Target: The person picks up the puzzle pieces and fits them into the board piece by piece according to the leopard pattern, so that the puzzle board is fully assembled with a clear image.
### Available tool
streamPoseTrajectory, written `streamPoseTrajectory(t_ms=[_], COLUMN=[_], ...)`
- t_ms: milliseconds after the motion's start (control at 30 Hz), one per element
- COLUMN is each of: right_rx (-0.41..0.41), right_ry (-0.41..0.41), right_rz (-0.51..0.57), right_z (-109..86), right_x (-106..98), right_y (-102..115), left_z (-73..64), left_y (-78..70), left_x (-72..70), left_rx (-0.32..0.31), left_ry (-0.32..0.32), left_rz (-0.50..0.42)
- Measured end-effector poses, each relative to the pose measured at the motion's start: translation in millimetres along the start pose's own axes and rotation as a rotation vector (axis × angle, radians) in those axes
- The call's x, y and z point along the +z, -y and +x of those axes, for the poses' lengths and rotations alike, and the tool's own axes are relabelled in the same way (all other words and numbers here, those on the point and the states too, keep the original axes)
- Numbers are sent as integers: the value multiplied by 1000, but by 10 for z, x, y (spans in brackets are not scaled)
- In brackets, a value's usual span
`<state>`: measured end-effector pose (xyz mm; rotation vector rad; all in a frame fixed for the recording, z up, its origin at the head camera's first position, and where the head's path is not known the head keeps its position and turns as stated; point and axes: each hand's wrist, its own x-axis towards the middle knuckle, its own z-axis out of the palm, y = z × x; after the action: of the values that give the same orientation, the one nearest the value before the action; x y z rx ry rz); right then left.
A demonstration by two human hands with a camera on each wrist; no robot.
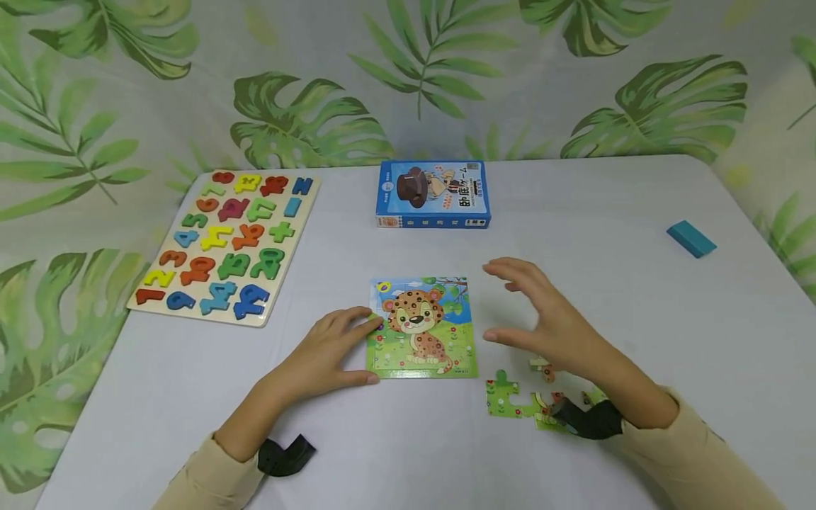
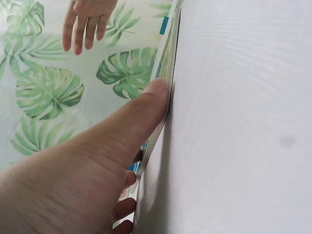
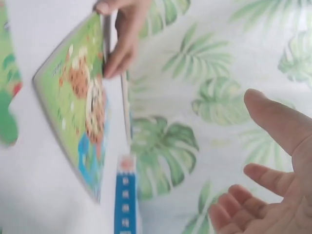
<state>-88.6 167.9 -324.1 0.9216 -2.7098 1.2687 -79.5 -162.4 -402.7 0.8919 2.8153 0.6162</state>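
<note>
A square leopard jigsaw puzzle (image 1: 417, 329) lies at the middle of the table, its picture face up. My left hand (image 1: 331, 350) holds its left side in the head view, thumb at the lower corner and index finger over the edge. In the left wrist view the thumb (image 2: 156, 87) presses along the puzzle's edge. My right hand (image 1: 542, 319) hovers just right of the puzzle, fingers spread from the thumb and nothing between them. Below that hand lie loose jigsaw pieces (image 1: 501, 397), partly hidden by the right forearm and a black wrist strap (image 1: 589, 419).
At the back left lies a wooden number board (image 1: 280, 283) with coloured numerals. A blue game box (image 1: 433, 195) stands behind the puzzle. Far right is a small blue block (image 1: 691, 239). A leaf-patterned cloth (image 1: 306, 120) hangs behind the white table.
</note>
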Motion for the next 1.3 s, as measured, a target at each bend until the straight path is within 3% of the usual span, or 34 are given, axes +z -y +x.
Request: streamPoseTrajectory(t_ms=[200, 500, 900, 1300], right_rx=[86, 220, 238, 224], right_ry=[-57, 63, 239, 217], right_rz=[-78, -47, -100, -205], right_z=[-360, -684, -753, -691], right_x=[-185, -121, -104, -86], right_y=[-143, -536, -780, -728], left_z=[4, 6, -4, -6], left_y=[-9, -10, -21, -19], left_x=[0, 0, -2, 5], left_rx=[3, 1, -17, -13], left_ry=[-3, 1, 11, 11], left_rz=[7, 6, -5, -7])
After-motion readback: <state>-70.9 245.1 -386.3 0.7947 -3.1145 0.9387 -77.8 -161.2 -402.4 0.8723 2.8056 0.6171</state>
